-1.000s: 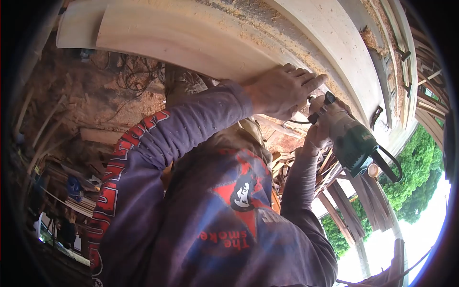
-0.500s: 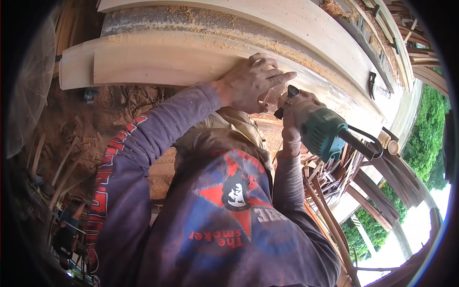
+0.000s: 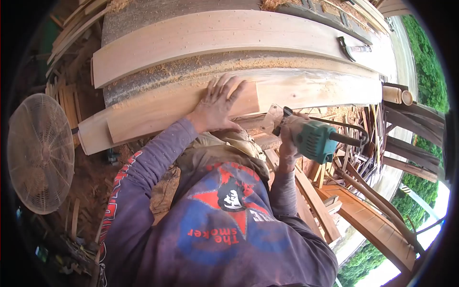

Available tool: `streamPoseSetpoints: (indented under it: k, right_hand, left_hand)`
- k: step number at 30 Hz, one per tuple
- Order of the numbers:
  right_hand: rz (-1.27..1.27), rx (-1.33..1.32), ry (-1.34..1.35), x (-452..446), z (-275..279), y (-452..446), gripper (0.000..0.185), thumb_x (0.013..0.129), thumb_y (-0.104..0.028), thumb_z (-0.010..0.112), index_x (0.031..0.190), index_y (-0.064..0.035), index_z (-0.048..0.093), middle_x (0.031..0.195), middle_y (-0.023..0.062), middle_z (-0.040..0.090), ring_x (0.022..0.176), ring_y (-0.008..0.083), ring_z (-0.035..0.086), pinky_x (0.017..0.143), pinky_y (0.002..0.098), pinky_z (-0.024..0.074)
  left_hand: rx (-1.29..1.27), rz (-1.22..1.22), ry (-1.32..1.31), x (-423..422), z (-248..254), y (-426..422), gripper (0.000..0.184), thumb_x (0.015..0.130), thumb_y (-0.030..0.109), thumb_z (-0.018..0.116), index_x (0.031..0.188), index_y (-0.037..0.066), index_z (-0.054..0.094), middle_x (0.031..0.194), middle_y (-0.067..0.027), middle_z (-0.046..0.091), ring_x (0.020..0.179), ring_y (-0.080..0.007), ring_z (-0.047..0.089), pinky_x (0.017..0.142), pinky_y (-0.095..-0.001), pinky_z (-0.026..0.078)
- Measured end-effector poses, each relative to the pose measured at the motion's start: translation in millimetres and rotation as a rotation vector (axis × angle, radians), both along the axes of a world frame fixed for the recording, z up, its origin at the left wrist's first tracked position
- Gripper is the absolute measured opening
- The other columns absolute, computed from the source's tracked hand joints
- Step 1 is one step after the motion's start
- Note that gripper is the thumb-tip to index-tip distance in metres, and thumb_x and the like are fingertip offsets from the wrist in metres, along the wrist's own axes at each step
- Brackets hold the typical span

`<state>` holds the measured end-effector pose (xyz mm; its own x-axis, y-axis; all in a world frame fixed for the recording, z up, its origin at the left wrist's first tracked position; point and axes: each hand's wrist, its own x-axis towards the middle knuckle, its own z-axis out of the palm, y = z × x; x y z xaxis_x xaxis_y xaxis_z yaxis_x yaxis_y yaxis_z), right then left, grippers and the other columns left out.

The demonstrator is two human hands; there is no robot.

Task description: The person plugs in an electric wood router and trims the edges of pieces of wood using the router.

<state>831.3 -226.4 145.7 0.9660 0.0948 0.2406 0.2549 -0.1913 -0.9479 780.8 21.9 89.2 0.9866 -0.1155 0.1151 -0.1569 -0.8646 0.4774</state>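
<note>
My left hand lies with fingers spread on a short pale board, thumb toward its near edge. That board rests on a longer pale board, which shows beyond both of its ends. In my right hand is a teal-bodied trim router, fingers wrapped round its lower housing. The router is tipped on its side, its clear base facing left, close to the boards' near edge. Whether the base touches the wood, I cannot tell. A black cord loops from the router's rear.
Another long board lies farther back on the sawdust-strewn bench. Toward the right, a black-handled tool sits on it. At left stands a round caged fan. Timber offcuts and long planks lie below at right.
My left hand has moved left, away from the router, and its fingers have spread on the short board. The router has come away from my left hand. The view has shifted too.
</note>
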Motion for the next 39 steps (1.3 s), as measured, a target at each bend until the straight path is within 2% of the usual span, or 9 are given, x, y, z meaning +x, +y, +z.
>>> streamPoseSetpoints:
  k: [3, 8, 12, 14, 17, 22, 30, 35, 39]
  right_hand:
    - [-0.285, 0.253, -0.082, 10.9, 15.7, -24.2, 0.072, 0.08, -0.006, 0.069, 0.144, 0.0004, 0.038, 0.126, 0.0181, 0.059, 0.114, 0.0285, 0.058, 0.102, 0.0433, 0.0511]
    - [-0.463, 0.75, -0.106, 22.8, 49.4, -64.6, 0.07, 0.081, -0.015, 0.063, 0.146, 0.0, 0.041, 0.12, 0.0229, 0.064, 0.114, 0.0387, 0.065, 0.102, 0.0572, 0.0549]
    - [-0.515, 0.841, -0.155, 27.3, 70.2, -97.3, 0.056, 0.081, -0.022, 0.061, 0.128, 0.0097, 0.058, 0.12, 0.023, 0.067, 0.116, 0.0365, 0.066, 0.106, 0.0549, 0.0527]
    - [-0.498, 0.907, -0.17, 32.9, 75.7, -111.2, 0.057, 0.083, -0.023, 0.061, 0.129, 0.0115, 0.058, 0.123, 0.0254, 0.066, 0.117, 0.037, 0.066, 0.105, 0.0533, 0.0525]
    - [-0.456, 0.941, -0.181, 40.5, 91.7, -111.5, 0.055, 0.082, -0.024, 0.062, 0.126, 0.01, 0.06, 0.119, 0.0243, 0.068, 0.115, 0.0367, 0.066, 0.105, 0.053, 0.0521]
    - [-0.333, 0.921, -0.215, 58.4, 69.0, -131.8, 0.056, 0.082, -0.019, 0.063, 0.13, 0.0077, 0.057, 0.123, 0.0212, 0.067, 0.114, 0.0352, 0.067, 0.106, 0.0534, 0.0522]
    - [-0.182, 0.814, -0.163, 85.7, 55.5, -86.3, 0.063, 0.081, -0.005, 0.068, 0.138, 0.0063, 0.045, 0.121, 0.0275, 0.063, 0.107, 0.0343, 0.065, 0.095, 0.047, 0.057]
    - [-0.091, 0.63, -0.174, 84.6, 47.8, -64.9, 0.081, 0.082, -0.007, 0.074, 0.151, 0.0005, 0.032, 0.125, 0.0245, 0.061, 0.113, 0.0309, 0.061, 0.1, 0.0457, 0.0534]
    - [-0.017, 0.534, -0.13, 75.1, 44.0, -55.1, 0.08, 0.08, -0.004, 0.078, 0.149, -0.0021, 0.036, 0.128, 0.0193, 0.059, 0.12, 0.0299, 0.058, 0.103, 0.0451, 0.051]
  left_hand:
    - [0.322, 0.023, 0.237, -29.9, -2.2, 35.6, 0.126, 0.069, 0.05, 0.087, 0.165, 0.009, 0.017, 0.148, -0.0256, 0.042, 0.141, -0.0434, 0.037, 0.122, -0.057, 0.026]
    - [0.156, -0.034, 0.363, -15.8, 33.6, 49.3, 0.129, 0.066, 0.038, 0.087, 0.164, 0.005, 0.012, 0.138, -0.0232, 0.05, 0.128, -0.0415, 0.05, 0.117, -0.0515, 0.037]
    - [-0.175, 0.206, -0.024, 2.7, 143.7, 54.0, 0.117, 0.072, 0.039, 0.088, 0.16, 0.0, 0.022, 0.139, -0.0262, 0.052, 0.129, -0.0378, 0.055, 0.111, -0.0489, 0.046]
    - [-0.639, 0.347, -0.219, 5.9, 200.5, 55.6, 0.102, 0.079, 0.036, 0.085, 0.154, -0.004, 0.03, 0.134, -0.0253, 0.054, 0.12, -0.0326, 0.061, 0.105, -0.044, 0.052]
    - [-0.862, 0.596, -0.407, -17.6, 205.1, 90.4, 0.076, 0.086, 0.03, 0.081, 0.143, -0.003, 0.043, 0.128, -0.019, 0.055, 0.11, -0.0271, 0.064, 0.096, -0.0388, 0.055]
    - [-1.45, 1.346, -0.48, -69.1, 103.4, 74.5, 0.066, 0.084, 0.038, 0.083, 0.137, 0.006, 0.058, 0.136, -0.0126, 0.054, 0.125, -0.0256, 0.055, 0.103, -0.0506, 0.049]
    - [-1.762, 1.786, 0.035, -132.9, 15.6, 62.9, 0.108, 0.074, 0.057, 0.088, 0.155, 0.01, 0.035, 0.149, -0.0142, 0.046, 0.138, -0.0375, 0.044, 0.112, -0.0597, 0.037]
    - [-1.434, 1.796, 0.172, -152.8, -5.6, 66.4, 0.118, 0.076, 0.056, 0.087, 0.16, 0.008, 0.021, 0.153, -0.0164, 0.041, 0.146, -0.0398, 0.034, 0.118, -0.0617, 0.025]
    - [0.114, 1.275, -0.123, -108.6, 39.7, 18.8, 0.107, 0.083, 0.052, 0.083, 0.161, 0.006, 0.024, 0.163, -0.0192, 0.028, 0.154, -0.0395, 0.017, 0.121, -0.0619, 0.014]
